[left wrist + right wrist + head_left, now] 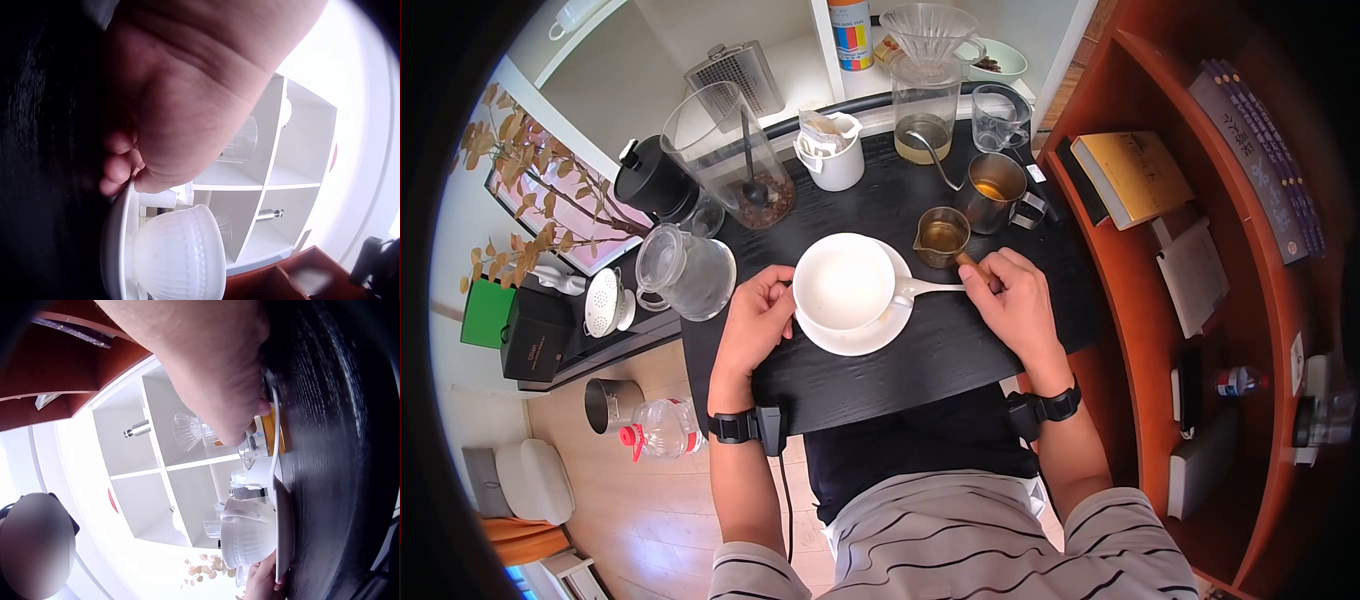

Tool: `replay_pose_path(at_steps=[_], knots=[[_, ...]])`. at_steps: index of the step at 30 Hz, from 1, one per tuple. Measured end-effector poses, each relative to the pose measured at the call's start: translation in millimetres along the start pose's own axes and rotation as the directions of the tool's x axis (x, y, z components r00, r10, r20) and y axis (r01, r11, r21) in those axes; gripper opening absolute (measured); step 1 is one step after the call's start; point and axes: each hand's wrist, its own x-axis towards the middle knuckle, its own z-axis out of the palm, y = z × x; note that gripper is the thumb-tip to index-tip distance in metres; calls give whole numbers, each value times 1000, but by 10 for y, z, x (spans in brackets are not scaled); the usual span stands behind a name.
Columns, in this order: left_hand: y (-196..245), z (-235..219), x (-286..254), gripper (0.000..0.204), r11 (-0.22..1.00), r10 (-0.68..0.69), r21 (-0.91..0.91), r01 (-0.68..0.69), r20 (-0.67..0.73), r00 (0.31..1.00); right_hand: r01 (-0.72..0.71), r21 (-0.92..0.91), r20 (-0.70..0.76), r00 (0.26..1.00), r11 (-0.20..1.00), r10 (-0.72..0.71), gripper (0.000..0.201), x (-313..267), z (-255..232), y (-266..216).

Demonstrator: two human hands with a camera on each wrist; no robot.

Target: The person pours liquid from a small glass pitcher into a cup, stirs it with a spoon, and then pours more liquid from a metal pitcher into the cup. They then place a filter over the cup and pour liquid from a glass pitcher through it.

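A white cup point(845, 280) stands on a white saucer point(860, 345) near the table's front edge. My left hand point(755, 318) pinches the saucer's left rim between thumb and fingers, as the left wrist view also shows. A white spoon point(935, 287) lies on the saucer's right side, its handle reaching toward my right hand point(1015, 300). That hand grips the wooden handle of a small spouted metal pitcher point(942, 238) holding brownish liquid. Close behind the pitcher is a metal mug point(990, 195) with amber liquid and a thin curved spoon handle over its rim.
Behind stand a glass server with a dripper point(925, 120), a glass mug point(1000, 115), a white cup with a drip bag point(832, 160) and a tall glass vessel point(725, 150). A glass jug point(685, 270) is at left. A brown bookshelf point(1120, 260) flanks the table's right.
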Motion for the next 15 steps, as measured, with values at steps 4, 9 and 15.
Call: replay_pose_path(at_steps=[4, 9, 15], knots=[[-8, -2, 2, 21, 1000, 1, 8, -1, -2, 1000, 4, -5, 1, 1000, 1000, -4, 34, 1, -5, -7], [-15, -5, 2, 21, 1000, -1, 5, 1, -1, 1000, 74, -64, -11, 997, 995, -75, 33, 8, -14, -34], [-6, -6, -1, 21, 1000, -3, 11, 3, -3, 1000, 104, -115, -19, 994, 988, -107, 33, -14, 6, -27]])
